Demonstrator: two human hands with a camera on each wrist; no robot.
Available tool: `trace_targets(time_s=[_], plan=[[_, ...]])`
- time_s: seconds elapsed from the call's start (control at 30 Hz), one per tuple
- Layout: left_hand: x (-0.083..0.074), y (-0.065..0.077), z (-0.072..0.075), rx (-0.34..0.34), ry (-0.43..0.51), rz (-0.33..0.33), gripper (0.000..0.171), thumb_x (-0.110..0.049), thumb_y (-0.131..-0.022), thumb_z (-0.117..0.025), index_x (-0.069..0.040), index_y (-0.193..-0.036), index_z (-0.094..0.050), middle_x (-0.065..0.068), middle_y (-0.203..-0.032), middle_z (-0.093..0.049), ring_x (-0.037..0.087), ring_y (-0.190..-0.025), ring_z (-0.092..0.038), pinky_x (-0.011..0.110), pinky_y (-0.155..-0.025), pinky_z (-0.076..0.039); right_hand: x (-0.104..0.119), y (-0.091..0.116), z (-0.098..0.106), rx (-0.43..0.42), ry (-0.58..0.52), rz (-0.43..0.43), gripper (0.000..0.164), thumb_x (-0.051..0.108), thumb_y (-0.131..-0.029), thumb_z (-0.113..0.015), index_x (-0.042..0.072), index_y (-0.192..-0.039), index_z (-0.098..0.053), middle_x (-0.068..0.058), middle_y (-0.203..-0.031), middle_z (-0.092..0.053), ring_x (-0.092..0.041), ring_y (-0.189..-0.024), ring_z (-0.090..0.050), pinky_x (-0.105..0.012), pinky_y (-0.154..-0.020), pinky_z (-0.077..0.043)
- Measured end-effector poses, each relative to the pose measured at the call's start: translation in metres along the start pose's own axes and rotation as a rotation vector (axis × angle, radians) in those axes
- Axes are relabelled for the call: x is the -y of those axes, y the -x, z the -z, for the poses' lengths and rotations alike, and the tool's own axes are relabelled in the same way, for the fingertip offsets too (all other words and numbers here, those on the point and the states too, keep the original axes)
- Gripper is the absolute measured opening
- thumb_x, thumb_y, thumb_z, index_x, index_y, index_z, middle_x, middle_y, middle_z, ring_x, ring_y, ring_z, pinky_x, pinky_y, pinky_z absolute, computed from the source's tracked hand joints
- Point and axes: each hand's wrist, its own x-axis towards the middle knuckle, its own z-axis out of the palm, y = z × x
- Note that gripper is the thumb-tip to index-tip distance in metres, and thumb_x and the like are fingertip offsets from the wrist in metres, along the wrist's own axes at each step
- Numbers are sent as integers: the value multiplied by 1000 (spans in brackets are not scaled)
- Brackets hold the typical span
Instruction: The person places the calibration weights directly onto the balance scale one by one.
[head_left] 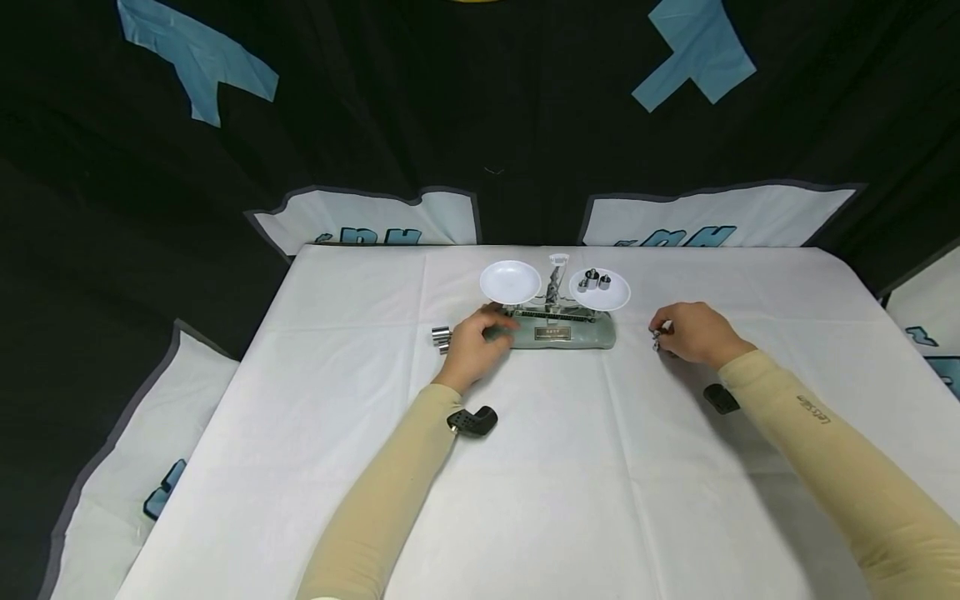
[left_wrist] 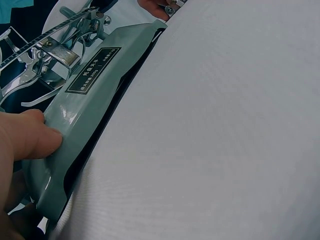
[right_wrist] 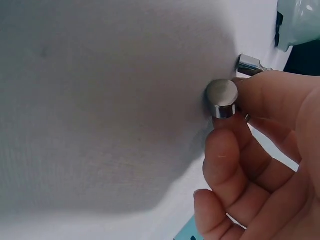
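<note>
A green balance scale (head_left: 573, 332) with two white pans stands at the table's far middle. My left hand (head_left: 476, 346) grips the left end of its base, the thumb on the front face in the left wrist view; the other fingers are mostly hidden. To the right of the scale, my right hand (head_left: 693, 333) pinches a small metal weight (right_wrist: 222, 97) by its upper part, base facing the right wrist camera. Beside those fingertips is another metal weight (right_wrist: 248, 65). Several small weights (head_left: 592, 281) stand on the right pan (head_left: 618, 293). The left pan (head_left: 510, 283) holds nothing.
Larger metal cylinders (head_left: 441, 336) sit just left of my left hand. A white cloth (head_left: 525, 500) covers the table. Dark curtain (head_left: 450, 100) with blue tape hangs behind the far edge.
</note>
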Motion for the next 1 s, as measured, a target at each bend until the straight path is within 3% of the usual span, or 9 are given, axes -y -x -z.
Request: trace_targets(time_s=[0.27, 0.47, 0.83, 1.0], plan=[[2, 0, 0, -2, -7, -1, 19, -4, -81, -68, -8, -99, -74, 11, -137, -59, 22, -138, -45, 36, -115, -37, -3, -1, -4, -19, -26, 8, 22, 13, -92, -61, -2, -107, -65, -11, -82, -70, -17, -67, -59, -29, -58, -49], [1, 0, -1, 0, -1, 9, 18, -5, -81, -68, -8, -98, -74, 11, -140, -57, 22, -139, -45, 36, -115, -37, -5, 0, -3, -21, -120, -10, 26, 15, -94, -58, -5, -111, -62, -12, -81, -67, -16, -63, -57, -27, -55, -49], [1, -1, -2, 1, -4, 8, 19, -5, -81, -68, -9, -98, -74, 10, -140, -57, 23, -138, -46, 35, -116, -36, -9, 2, 3, -126, -272, -42, 27, 18, -95, -57, -1, -114, -61, -13, -85, -66, -20, -68, -56, -27, -55, -47], [1, -1, -1, -1, 6, 11, 18, -5, -81, -68, -8, -98, -74, 10, -139, -57, 22, -138, -46, 35, -116, -36, -10, 6, 6, -136, -349, -26, 27, 21, -98, -56, 0, -114, -59, -14, -84, -69, -18, -66, -56, -26, -53, -47]])
